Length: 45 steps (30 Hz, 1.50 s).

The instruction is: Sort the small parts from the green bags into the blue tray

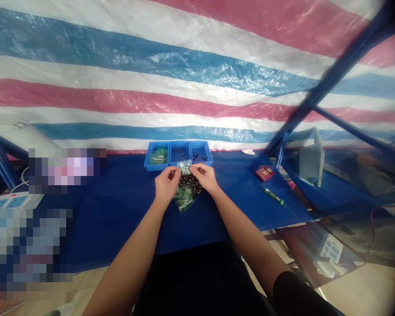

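Both my hands meet over the blue table (pixel 118 206), holding a small clear plastic bag (pixel 184 166) between them. My left hand (pixel 166 182) pinches the bag's left edge. My right hand (pixel 204 175) pinches its right edge. Under the hands lies a pile of small dark parts (pixel 191 184) and several clear green-tinted bags (pixel 184 201). Just beyond stands a blue tray with three compartments (pixel 178 154); its left one holds bagged pieces, the other two hold a few dark parts.
A red box (pixel 265 172) and a green pen-like tool (pixel 273 196) lie to the right. A white power strip (pixel 13 202) sits at the left edge. A striped tarp (pixel 184 79) hangs behind, with blue metal struts (pixel 316 96) on the right.
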Each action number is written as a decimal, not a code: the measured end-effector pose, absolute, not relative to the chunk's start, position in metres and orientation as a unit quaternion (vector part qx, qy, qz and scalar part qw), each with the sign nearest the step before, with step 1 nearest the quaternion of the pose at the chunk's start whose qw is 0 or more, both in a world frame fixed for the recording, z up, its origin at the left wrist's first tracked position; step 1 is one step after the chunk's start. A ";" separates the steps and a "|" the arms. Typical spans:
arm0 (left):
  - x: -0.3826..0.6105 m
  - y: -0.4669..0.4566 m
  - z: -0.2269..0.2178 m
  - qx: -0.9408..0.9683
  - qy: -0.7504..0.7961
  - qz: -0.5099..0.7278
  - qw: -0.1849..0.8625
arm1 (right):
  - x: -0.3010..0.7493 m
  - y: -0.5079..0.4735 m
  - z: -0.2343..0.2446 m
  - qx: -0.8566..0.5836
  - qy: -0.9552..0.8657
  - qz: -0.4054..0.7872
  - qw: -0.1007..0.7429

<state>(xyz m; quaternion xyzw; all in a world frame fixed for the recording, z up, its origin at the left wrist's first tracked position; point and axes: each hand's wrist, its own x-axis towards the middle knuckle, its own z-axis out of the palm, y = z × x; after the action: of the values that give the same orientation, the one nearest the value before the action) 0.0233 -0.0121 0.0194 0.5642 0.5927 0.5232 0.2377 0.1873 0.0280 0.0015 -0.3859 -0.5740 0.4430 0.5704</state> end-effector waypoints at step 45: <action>0.027 -0.018 0.025 0.595 0.539 0.544 0.242 | 0.186 0.024 0.005 -0.370 -0.580 0.439 0.578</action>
<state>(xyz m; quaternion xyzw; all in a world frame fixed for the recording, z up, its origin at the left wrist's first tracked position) 0.0273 -0.0181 0.0246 0.5953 0.5391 0.5445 0.2418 0.1865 0.0242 0.0052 -0.3697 -0.5803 0.4392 0.5777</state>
